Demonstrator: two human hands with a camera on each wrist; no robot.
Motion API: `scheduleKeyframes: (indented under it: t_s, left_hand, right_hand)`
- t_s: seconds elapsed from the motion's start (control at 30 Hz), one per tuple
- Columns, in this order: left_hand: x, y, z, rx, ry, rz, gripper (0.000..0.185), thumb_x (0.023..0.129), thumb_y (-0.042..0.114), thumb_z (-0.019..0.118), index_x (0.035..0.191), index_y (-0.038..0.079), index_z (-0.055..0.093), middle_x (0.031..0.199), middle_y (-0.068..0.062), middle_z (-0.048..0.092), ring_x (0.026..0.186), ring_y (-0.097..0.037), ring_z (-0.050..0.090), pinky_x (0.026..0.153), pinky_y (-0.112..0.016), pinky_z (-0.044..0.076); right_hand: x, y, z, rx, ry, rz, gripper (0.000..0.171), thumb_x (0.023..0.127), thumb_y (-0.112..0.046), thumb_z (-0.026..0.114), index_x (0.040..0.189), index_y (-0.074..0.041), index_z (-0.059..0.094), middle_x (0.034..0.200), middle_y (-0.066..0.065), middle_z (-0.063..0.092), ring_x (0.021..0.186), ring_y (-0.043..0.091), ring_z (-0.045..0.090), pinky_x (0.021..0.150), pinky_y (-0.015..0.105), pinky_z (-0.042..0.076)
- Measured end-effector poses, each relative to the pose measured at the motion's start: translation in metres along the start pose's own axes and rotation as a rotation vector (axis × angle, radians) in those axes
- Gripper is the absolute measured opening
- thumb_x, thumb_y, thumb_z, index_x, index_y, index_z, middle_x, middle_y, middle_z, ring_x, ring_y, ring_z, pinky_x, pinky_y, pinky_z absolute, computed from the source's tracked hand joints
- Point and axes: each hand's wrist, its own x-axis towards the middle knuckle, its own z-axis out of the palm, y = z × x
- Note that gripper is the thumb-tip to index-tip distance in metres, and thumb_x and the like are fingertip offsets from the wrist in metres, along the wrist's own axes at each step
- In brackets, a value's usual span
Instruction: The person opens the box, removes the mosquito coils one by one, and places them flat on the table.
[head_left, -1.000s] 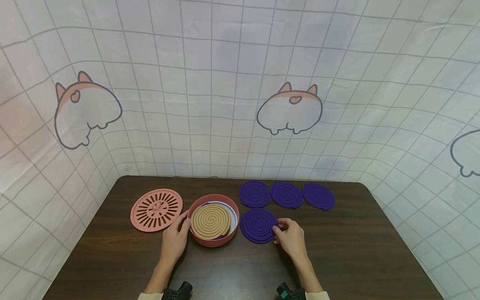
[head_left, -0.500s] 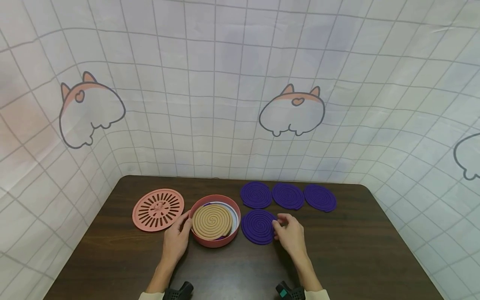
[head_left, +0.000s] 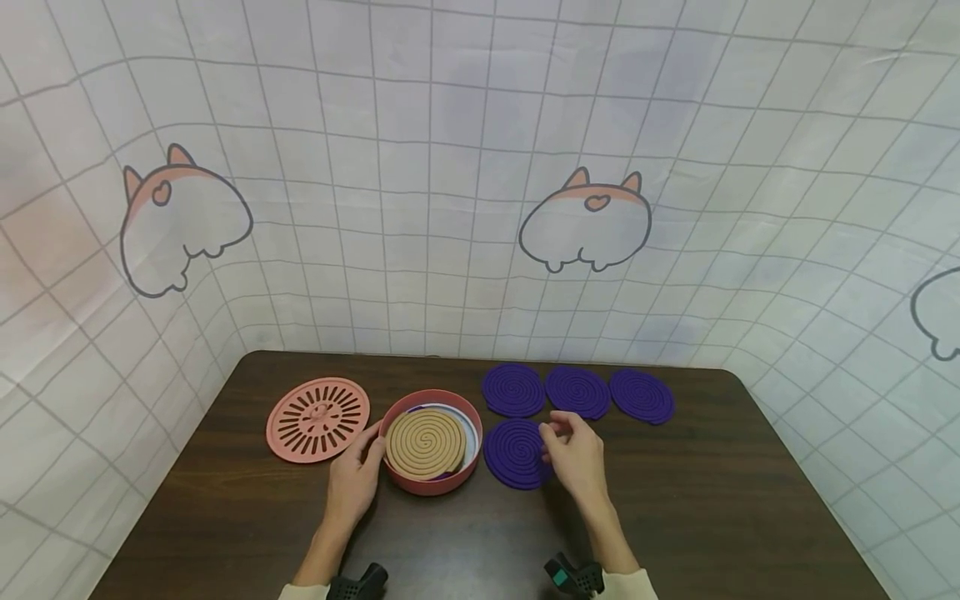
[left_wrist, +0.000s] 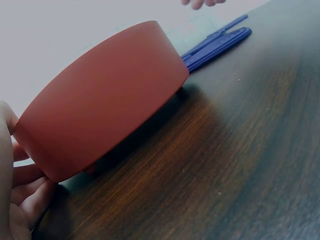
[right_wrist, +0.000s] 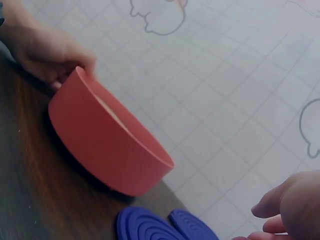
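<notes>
My left hand (head_left: 354,478) grips the left side of a round red mosquito coil box (left_wrist: 110,95), thumb at its rim and fingers against its wall. A tan mosquito coil (head_left: 425,442) lies in the box on a white liner, with bits of purple showing at its edge. Just right of the box lies a purple mosquito coil (head_left: 514,454) on the table. Over its right edge hovers my right hand (head_left: 579,457), fingers loosely bent; the right wrist view shows nothing between its thumb (right_wrist: 270,200) and fingers.
Behind the near purple coil, three more purple coils (head_left: 577,392) lie in a row along the table's back edge. A slotted pink lid (head_left: 318,420) lies left of the box. White gridded cloth (head_left: 420,208) hangs behind the dark wooden table (head_left: 465,550).
My right hand has risen from the near purple coil's right edge and shifted forward and left above it. The coil has stayed put, and my left hand still holds the box.
</notes>
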Motion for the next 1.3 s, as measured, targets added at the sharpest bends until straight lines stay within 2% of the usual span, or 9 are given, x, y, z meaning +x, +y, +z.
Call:
scheduleKeyframes:
  t_s: [0.33, 0.57, 0.83, 1.23, 1.3]
  left_hand:
    - [-0.001, 0.001, 0.000, 0.002, 0.006, -0.007, 0.043, 0.104, 0.038, 0.049, 0.142, 0.018, 0.058, 0.142, -0.010, 0.061, 0.137, -0.029, 0.053, 0.112, -0.053, 0.042]
    - [-0.001, 0.001, 0.001, -0.002, 0.016, 0.004, 0.043, 0.104, 0.039, 0.050, 0.140, 0.017, 0.060, 0.138, -0.011, 0.064, 0.135, -0.029, 0.054, 0.111, -0.053, 0.042]
    - [-0.002, 0.000, 0.000, 0.003, 0.024, 0.009, 0.043, 0.104, 0.038, 0.050, 0.140, 0.017, 0.060, 0.138, -0.011, 0.064, 0.135, -0.029, 0.054, 0.111, -0.053, 0.042]
    - [-0.002, -0.002, 0.000, -0.005, 0.019, 0.028, 0.043, 0.105, 0.037, 0.049, 0.141, 0.017, 0.058, 0.141, -0.010, 0.062, 0.134, -0.029, 0.055, 0.110, -0.052, 0.044]
    - [-0.002, -0.001, 0.000, -0.006, 0.016, 0.025, 0.043, 0.105, 0.037, 0.049, 0.142, 0.017, 0.058, 0.142, -0.010, 0.061, 0.135, -0.029, 0.054, 0.110, -0.052, 0.044]
  right_hand:
    - [0.001, -0.017, 0.011, 0.039, -0.009, -0.023, 0.029, 0.091, -0.011, 0.069, 0.118, 0.001, 0.068, 0.093, 0.014, 0.073, 0.060, 0.015, 0.068, 0.054, 0.020, 0.056]
    - [0.000, -0.026, 0.021, 0.070, -0.014, -0.028, 0.029, 0.090, -0.011, 0.069, 0.117, 0.000, 0.068, 0.095, 0.015, 0.073, 0.069, 0.033, 0.072, 0.054, 0.021, 0.057]
    - [0.002, -0.034, 0.033, 0.099, -0.034, -0.055, 0.030, 0.091, -0.012, 0.069, 0.118, 0.000, 0.069, 0.094, 0.014, 0.074, 0.072, 0.037, 0.072, 0.054, 0.022, 0.057]
    - [0.001, -0.041, 0.052, 0.083, -0.061, -0.083, 0.029, 0.090, -0.013, 0.069, 0.116, 0.001, 0.070, 0.091, 0.014, 0.075, 0.062, 0.029, 0.071, 0.051, 0.021, 0.054]
    - [0.001, -0.042, 0.055, 0.078, -0.068, -0.087, 0.029, 0.090, -0.013, 0.069, 0.115, 0.001, 0.070, 0.090, 0.013, 0.075, 0.060, 0.025, 0.069, 0.050, 0.021, 0.054]
